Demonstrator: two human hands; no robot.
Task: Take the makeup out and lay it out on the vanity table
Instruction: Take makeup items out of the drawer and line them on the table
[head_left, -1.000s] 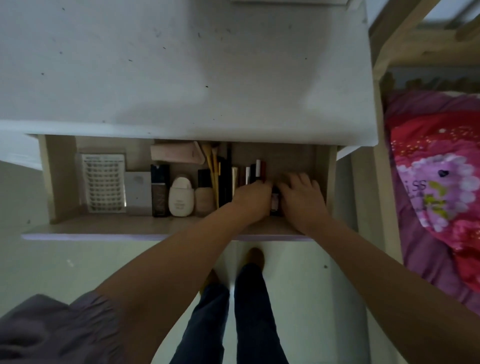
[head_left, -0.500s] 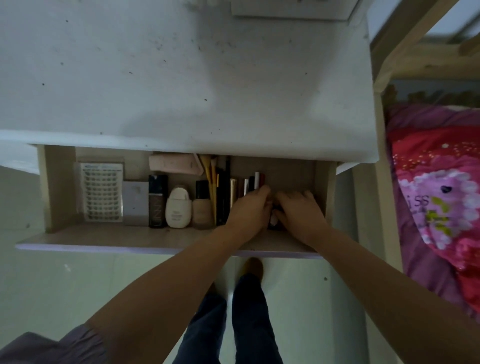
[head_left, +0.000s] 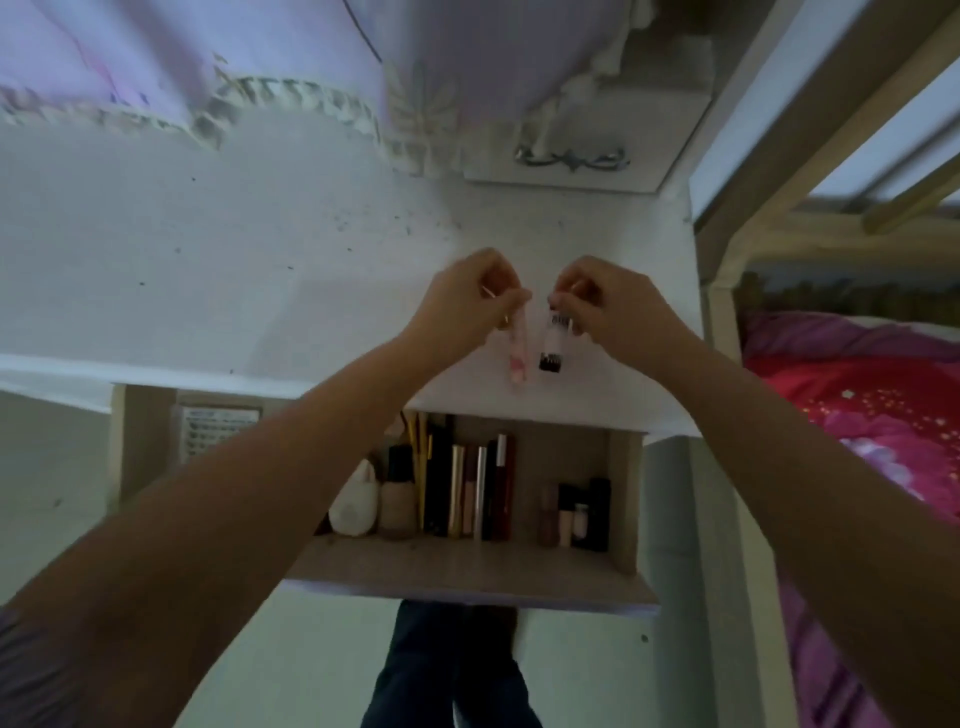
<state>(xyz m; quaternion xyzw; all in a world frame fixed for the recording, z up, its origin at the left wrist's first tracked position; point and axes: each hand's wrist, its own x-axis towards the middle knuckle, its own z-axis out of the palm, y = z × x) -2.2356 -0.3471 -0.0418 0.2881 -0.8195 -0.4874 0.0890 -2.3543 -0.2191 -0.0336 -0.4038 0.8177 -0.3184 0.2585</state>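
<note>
Hands that were both down in the right end of the drawer (head_left: 467, 571) a second ago are now up over the white bench (head_left: 208, 270), side by side. The left hand (head_left: 462, 301) pinches the top of a slim pink tube (head_left: 518, 353), and the right hand (head_left: 608, 301) pinches the top of a small clear bottle with a black cap (head_left: 555, 338); both items hang downward near the bench's front edge, and whether they touch its surface cannot be told. The view has tilted upward, so the bench's back edge and a framed panel (head_left: 571, 171) there now show. The gap the hands left in the drawer exposes a few short makeup pieces (head_left: 576, 512) at its right end. The left forearm now covers the drawer's middle, hiding most items there; the eyelash tray (head_left: 218, 426) is only partly seen. Motion blur softens the pink tube and all labels.
</note>
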